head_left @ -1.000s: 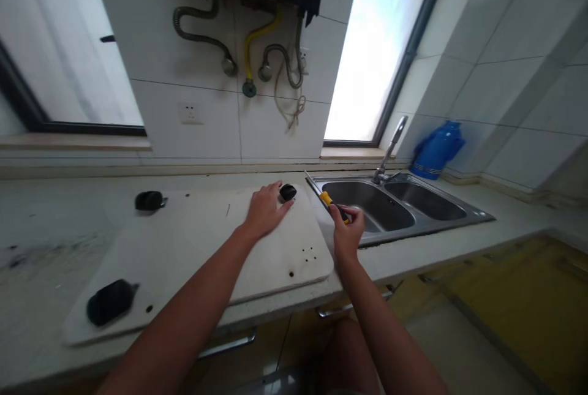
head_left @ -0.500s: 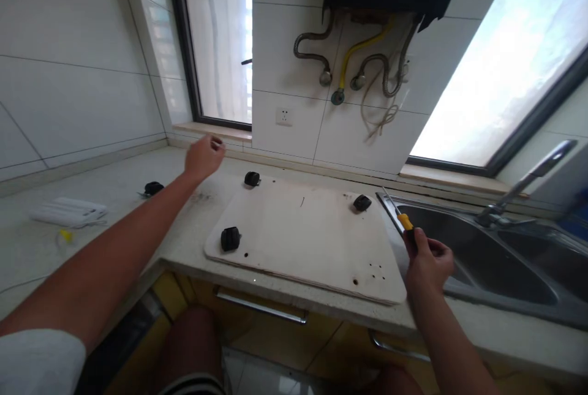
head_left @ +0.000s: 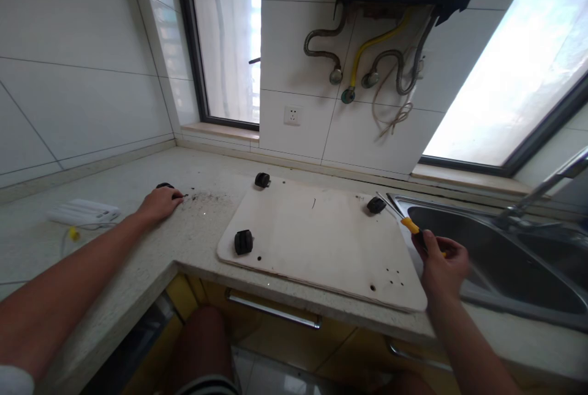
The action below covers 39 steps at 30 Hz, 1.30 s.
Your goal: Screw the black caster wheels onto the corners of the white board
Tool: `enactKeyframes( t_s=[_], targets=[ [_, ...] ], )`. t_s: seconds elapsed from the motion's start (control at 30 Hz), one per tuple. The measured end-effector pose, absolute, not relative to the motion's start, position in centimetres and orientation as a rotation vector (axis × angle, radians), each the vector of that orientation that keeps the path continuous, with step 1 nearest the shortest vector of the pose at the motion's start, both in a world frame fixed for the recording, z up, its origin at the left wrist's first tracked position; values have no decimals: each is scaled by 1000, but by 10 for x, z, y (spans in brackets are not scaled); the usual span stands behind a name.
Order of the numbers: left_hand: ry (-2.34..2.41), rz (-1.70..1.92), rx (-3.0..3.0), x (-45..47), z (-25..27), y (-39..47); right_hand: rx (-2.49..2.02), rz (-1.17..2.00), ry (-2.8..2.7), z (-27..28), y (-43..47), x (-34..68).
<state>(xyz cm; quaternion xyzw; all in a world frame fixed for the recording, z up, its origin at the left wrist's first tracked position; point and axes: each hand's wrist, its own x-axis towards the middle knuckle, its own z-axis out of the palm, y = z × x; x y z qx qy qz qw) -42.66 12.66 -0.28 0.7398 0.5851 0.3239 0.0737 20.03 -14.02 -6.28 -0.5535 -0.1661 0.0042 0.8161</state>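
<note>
My right hand [head_left: 444, 262] is closed around a screwdriver [head_left: 410, 225] with a yellow and black handle. Its metal shaft points up and left toward a black caster [head_left: 376, 204] at the board's far right corner. The pale board [head_left: 316, 236] lies flat on the counter, with two more casters [head_left: 262, 180] [head_left: 243, 241] on its left side. Several small holes mark its near right corner, which bears no caster. My left hand [head_left: 158, 205] rests on the counter, fingertips pinched by a small dark bit too tiny to name. Behind it a loose black caster [head_left: 164, 185] is mostly hidden.
A white power bank [head_left: 82, 212] with a cable and yellow tag lies at left. Dark crumbs [head_left: 209, 199] are scattered left of the board. The steel sink [head_left: 482, 248] and faucet [head_left: 528, 196] stand at right. Pipes [head_left: 358, 58] hang on the wall.
My left hand has come down and left from above the counter to its surface beside the loose caster. My right hand still holds the screwdriver. The view has shifted slightly left.
</note>
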Motion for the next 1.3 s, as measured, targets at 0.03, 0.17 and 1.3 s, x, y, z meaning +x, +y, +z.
enactKeyframes(
  t_s=[0.03, 0.17, 1.3],
  targets=[
    [1769, 977, 2218, -426, -5, 127, -1178, 7, -354, -63, -141, 200],
    [1805, 985, 2212, -423, -7, 122, -1170, 5, -346, -61, -144, 198],
    [446, 1347, 2245, 73, 0, -15, -1026, -325, -198, -43, -157, 200]
  ],
)
